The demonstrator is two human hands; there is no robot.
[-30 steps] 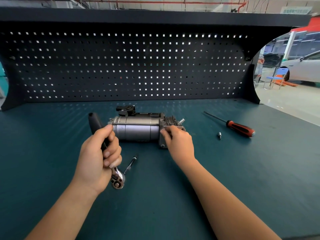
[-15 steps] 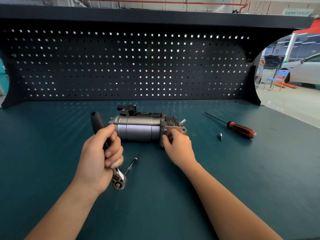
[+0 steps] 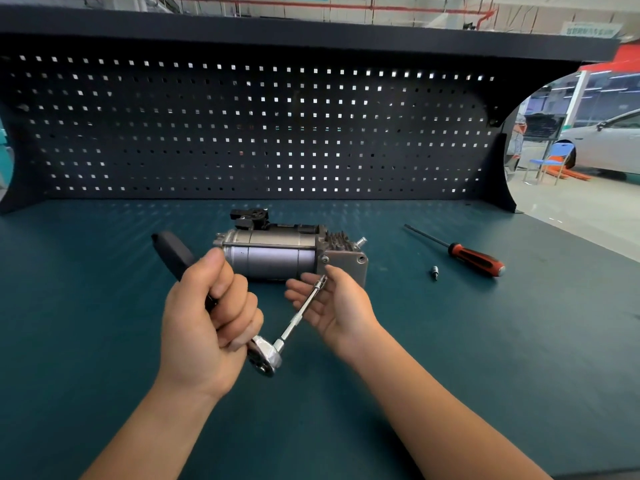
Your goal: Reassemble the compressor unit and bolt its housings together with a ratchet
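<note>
On my feed the bench top [image 3: 104, 341] is a flat dark teal all over. At twelve o'clock the back panel [image 3: 242, 133] is black, dotted with an even grid of small square holes that glow white. The compressor [image 3: 273, 258] is dull silver-grey, with a black plug on top. At seven o'clock from it, the ratchet [image 3: 266, 353] has a black grip and a bright chrome head, and its bar [image 3: 301, 311] is chrome too. At three o'clock I see a screwdriver [image 3: 474, 259] with an orange-red and black handle and a small silver bit [image 3: 434, 272]. At two o'clock stand a blue chair [image 3: 550, 159] and a white car [image 3: 609, 143].
</note>
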